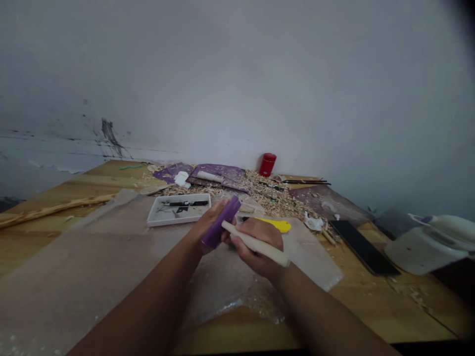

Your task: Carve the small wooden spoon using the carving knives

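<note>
My left hand (211,217) is closed round a flat purple strip (221,222) that looks like folded sandpaper; most of its fingers are hidden behind it. A pale, smoothly rounded wooden stick (260,247) lies in my right hand (261,235), whose fingers wrap it from beneath. The stick's narrow far end meets or nearly meets the purple strip; I cannot tell if they touch. Just beyond my right hand, a yellow-handled knife (280,225) rests on the plastic sheet, its front part partly covered by the hand.
Clear bubble wrap (122,257) covers the wooden table's middle. A white tray (158,223) holds small dark tools. Wood shavings (282,198), purple sheets (218,172) and a red canister (267,164) are by the wall. Rightward are a black phone (363,247) and white container (426,252).
</note>
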### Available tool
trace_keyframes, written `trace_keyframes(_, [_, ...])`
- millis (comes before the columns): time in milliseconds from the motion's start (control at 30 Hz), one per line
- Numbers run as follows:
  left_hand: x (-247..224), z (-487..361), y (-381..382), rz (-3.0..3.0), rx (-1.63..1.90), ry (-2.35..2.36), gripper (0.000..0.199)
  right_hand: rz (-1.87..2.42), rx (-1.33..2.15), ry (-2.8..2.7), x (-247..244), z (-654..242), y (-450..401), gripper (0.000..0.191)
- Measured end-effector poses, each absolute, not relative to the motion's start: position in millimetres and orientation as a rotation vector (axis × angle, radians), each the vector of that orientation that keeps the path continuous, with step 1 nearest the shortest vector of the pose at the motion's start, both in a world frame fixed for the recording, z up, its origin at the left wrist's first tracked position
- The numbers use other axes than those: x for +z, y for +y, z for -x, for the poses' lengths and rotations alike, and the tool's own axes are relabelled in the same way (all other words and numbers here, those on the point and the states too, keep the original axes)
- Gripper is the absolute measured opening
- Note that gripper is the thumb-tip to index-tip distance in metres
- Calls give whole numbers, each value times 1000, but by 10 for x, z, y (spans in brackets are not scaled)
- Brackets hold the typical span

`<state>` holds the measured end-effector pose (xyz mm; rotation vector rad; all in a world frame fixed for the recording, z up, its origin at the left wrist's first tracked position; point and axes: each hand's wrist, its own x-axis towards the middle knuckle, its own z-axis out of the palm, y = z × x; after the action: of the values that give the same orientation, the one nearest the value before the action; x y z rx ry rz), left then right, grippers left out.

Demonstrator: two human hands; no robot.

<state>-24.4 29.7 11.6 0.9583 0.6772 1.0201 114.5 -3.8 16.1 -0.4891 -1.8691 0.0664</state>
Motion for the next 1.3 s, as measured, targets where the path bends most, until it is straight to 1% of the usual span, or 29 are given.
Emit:
trace_keyframes(133, [89,248,352,-1030,1129,710,28,508,-13,-1856,143,-1134,-39,19])
trace_keyframes(300, [79,290,385,-976,1099,737,23,508,-125,-1873,115,-1130,-20,19])
trace_keyframes(400, [91,312,365,-935,1064,676,25,516,-167,-1871,96,-1157,22,18])
trace_keyframes(533, [88,313,340,-945,990,604,28,569,-102,-1884,56,-1216,101,17])
trace_keyframes(667, [78,286,334,-916,988,680,35,599,-78,-1915,-18,-1181,121,16])
trace_keyframes(800, [77,265,331,-875,981,772,39,535,-120,-1974,-96,-1108,107,13])
trace_keyframes(967, [80,251,317,-909,984,716,32,635,-196,-1917,-29,-1215,166,13])
trace_keyframes(1067, [76,239,313,-940,977,699,32,726,-186,-1830,12,-1251,177,15])
trace_keyframes(1200, [59,233,324,-912,1006,791,33,619,-197,-1937,-38,-1163,140,8])
trace_keyframes(1300, [62,233,325,-896,1015,830,34,568,-194,-1971,-55,-1158,152,8])
